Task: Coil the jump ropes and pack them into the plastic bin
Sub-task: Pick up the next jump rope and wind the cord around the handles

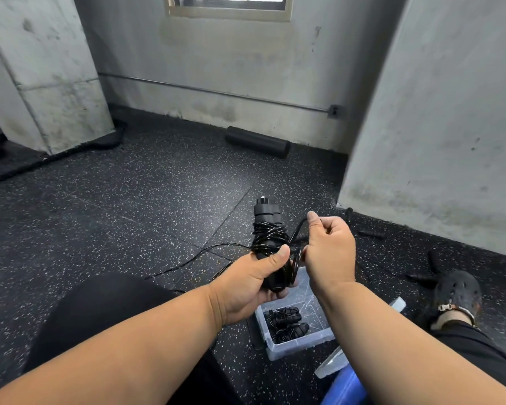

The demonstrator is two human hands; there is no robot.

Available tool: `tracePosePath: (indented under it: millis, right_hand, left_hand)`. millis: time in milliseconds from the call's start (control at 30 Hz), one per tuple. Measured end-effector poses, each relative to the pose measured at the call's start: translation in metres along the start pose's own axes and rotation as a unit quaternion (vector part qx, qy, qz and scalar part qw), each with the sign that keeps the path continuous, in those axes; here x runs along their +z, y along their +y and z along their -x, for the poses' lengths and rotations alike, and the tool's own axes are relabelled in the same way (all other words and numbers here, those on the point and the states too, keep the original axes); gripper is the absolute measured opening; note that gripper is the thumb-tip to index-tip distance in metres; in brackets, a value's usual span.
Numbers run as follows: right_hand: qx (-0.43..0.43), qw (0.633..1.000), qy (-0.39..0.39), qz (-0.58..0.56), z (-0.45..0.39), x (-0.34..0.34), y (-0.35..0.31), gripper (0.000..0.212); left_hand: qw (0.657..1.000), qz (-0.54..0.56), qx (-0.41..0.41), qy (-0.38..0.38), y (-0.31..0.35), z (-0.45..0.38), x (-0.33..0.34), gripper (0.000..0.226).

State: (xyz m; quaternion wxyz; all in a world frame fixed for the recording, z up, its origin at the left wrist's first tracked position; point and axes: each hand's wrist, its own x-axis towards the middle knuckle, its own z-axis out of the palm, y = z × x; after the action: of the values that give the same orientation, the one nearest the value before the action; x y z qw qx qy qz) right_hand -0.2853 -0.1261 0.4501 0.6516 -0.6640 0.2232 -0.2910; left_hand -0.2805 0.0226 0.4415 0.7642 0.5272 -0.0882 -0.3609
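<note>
My left hand (256, 280) grips a black jump rope (268, 229) by its paired handles, which point up and away, with shiny black cord wound around them. My right hand (329, 248) pinches the loose cord just right of the bundle. A free length of that cord (199, 254) trails left across the floor. Below my hands sits a clear plastic bin (300, 344) holding two coiled black ropes (285, 324). More black handles (371, 233) lie on the floor near the right wall.
The floor is black speckled rubber. A black foam roller (257, 141) lies by the far wall. Concrete pillars stand at left and right. My foot in a black clog (457, 293) rests at right. The bin's clear lid (335, 362) and a blue object (345, 388) lie near the bin.
</note>
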Motion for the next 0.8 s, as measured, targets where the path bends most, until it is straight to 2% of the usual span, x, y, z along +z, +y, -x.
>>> tracePosePath:
  millis: [100, 300, 433, 533, 600, 700, 800]
  right_hand:
    - [-0.003, 1.0, 0.005, -0.009, -0.01, -0.001, 0.004, 0.021]
    - [-0.034, 0.998, 0.027, 0.041, -0.015, -0.003, 0.014, 0.02]
    - [-0.061, 0.997, -0.03, 0.037, -0.002, -0.002, 0.008, 0.022]
    - [-0.087, 0.989, -0.105, 0.053, 0.015, -0.003, 0.008, 0.034]
    - [-0.133, 0.98, -0.111, 0.097, 0.022, -0.006, 0.01, 0.039]
    - [-0.208, 0.962, -0.104, 0.146, 0.024, -0.013, 0.013, 0.037]
    - [-0.233, 0.945, -0.143, 0.181, 0.033, -0.017, 0.017, 0.042]
  left_hand:
    - [0.999, 0.024, -0.011, -0.019, 0.001, -0.001, -0.003, 0.045]
    - [0.998, 0.045, -0.026, -0.022, 0.001, -0.008, -0.009, 0.031]
    - [0.996, 0.086, -0.031, 0.021, -0.002, -0.016, -0.011, 0.034]
    - [0.993, 0.108, -0.024, 0.052, -0.001, -0.022, -0.015, 0.036]
    - [0.992, 0.11, -0.019, 0.062, -0.002, -0.024, -0.017, 0.042]
    - [0.988, 0.131, -0.006, 0.08, -0.007, -0.029, -0.02, 0.047]
    - [0.979, 0.181, 0.012, 0.096, -0.008, -0.033, -0.022, 0.047]
